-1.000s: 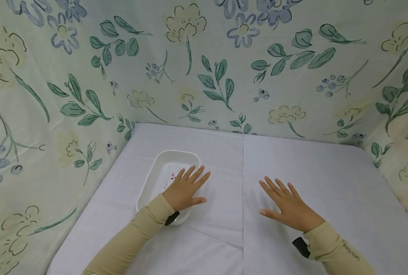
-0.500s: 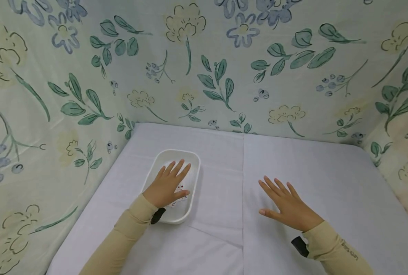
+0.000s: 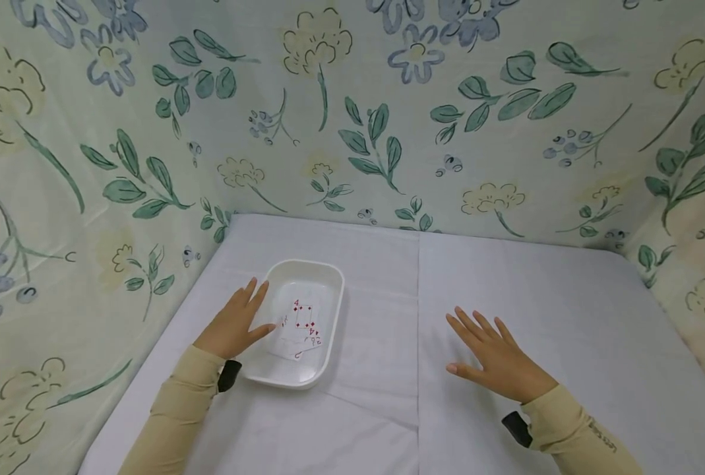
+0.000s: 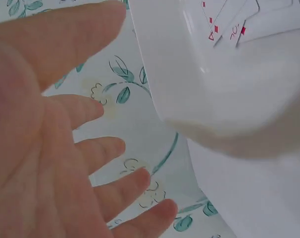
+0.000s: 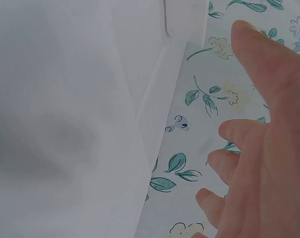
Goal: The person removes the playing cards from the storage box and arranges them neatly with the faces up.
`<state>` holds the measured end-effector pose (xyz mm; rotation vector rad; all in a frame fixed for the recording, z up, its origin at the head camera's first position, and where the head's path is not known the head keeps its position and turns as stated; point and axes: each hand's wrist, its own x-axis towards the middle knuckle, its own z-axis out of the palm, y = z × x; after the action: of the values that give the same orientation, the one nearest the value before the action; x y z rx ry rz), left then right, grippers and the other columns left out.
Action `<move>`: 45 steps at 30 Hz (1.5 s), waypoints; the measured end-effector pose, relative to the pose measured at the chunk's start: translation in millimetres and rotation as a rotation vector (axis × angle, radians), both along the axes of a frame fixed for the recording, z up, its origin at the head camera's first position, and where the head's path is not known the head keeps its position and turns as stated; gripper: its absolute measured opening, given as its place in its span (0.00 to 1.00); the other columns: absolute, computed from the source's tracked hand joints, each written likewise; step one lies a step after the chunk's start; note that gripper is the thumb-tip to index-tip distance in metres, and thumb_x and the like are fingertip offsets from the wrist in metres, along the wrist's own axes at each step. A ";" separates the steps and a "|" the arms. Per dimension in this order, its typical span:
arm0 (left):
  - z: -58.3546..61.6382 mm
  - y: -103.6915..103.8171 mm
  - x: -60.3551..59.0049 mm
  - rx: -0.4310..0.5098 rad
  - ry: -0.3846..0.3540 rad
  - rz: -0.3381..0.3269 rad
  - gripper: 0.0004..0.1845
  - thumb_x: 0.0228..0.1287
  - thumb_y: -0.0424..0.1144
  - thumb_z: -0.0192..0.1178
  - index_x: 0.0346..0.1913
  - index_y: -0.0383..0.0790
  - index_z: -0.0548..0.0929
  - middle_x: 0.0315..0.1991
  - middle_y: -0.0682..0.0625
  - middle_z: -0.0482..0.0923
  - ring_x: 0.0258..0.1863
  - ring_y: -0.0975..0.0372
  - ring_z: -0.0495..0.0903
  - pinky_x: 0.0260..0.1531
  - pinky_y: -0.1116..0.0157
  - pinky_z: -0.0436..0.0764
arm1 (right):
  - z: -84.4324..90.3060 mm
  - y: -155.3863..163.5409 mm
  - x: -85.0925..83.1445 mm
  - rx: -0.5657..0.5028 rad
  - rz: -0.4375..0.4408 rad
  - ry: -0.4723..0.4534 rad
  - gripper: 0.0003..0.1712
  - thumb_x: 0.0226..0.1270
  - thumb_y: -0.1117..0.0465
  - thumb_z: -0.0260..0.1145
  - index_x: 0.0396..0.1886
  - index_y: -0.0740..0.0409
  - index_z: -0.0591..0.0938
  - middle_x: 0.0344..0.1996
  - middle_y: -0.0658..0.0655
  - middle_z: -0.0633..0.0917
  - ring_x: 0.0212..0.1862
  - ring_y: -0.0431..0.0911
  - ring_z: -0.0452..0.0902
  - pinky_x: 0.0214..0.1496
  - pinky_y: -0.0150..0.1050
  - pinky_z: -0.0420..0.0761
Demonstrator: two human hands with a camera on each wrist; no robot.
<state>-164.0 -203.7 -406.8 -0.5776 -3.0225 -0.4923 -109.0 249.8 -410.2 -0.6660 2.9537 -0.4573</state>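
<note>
White-clothed worktop (image 3: 506, 277): left hand (image 3: 233, 323) lying flat-fingered, holding nothing, beside tray (image 3: 328, 277) of playing cards (image 3: 301, 326); right hand (image 3: 497, 356) resting flat, empty. Next, likely: reaching right into tray.

Hands: two, the left hand (image 3: 231, 324) just beside the left rim of the tray, the right hand (image 3: 498, 358) well apart to the right of the tray, both flat with fingers spread.
Trays: one white tray (image 3: 328, 333).
Playing cards (image 3: 301, 326): at least three inside the tray, overlapping; the exact count cannot be told.
Sleeves: two, beige, one on each arm, both nearer the viewer than the tray.
Tablecloths: one white tablecloth (image 3: 506, 284) under the tray.
Floral backdrops: one floral backdrop (image 3: 352, 112) behind and to both sides of the tray.
</note>
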 end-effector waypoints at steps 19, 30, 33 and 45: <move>-11.2 -28.4 -6.9 0.290 -0.418 0.163 0.33 0.64 0.36 0.54 0.68 0.35 0.52 0.51 0.31 0.69 0.27 0.57 0.77 0.27 0.61 0.78 | -5.4 -4.5 -0.7 0.004 0.014 0.010 0.46 0.59 0.37 0.55 0.71 0.51 0.51 0.69 0.58 0.51 0.67 0.61 0.40 0.63 0.57 0.34; -12.3 -30.1 -7.2 0.377 -0.437 0.188 0.30 0.64 0.36 0.54 0.67 0.36 0.57 0.40 0.39 0.76 0.30 0.57 0.77 0.22 0.63 0.79 | -3.5 -14.6 -3.5 0.034 0.054 0.080 0.43 0.61 0.40 0.56 0.69 0.56 0.54 0.67 0.61 0.53 0.65 0.63 0.47 0.63 0.58 0.38; -14.5 -32.1 -6.7 0.382 -0.440 0.185 0.30 0.64 0.37 0.54 0.67 0.37 0.57 0.39 0.39 0.76 0.29 0.58 0.76 0.23 0.63 0.79 | -2.0 -17.8 -5.9 0.025 0.068 0.090 0.43 0.61 0.40 0.57 0.69 0.57 0.54 0.67 0.62 0.53 0.65 0.62 0.48 0.63 0.59 0.39; -17.1 -35.4 -7.6 0.426 -0.448 0.187 0.30 0.64 0.38 0.54 0.67 0.39 0.58 0.37 0.41 0.76 0.30 0.57 0.76 0.23 0.63 0.79 | 4.4 -41.3 -22.0 -0.022 0.153 0.177 0.45 0.59 0.38 0.58 0.69 0.54 0.54 0.66 0.60 0.58 0.64 0.58 0.54 0.63 0.57 0.46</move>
<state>-171.6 -239.1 -423.9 -0.1703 -3.1519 -1.3654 -131.0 208.6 -405.8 -0.9740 3.0319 -0.4387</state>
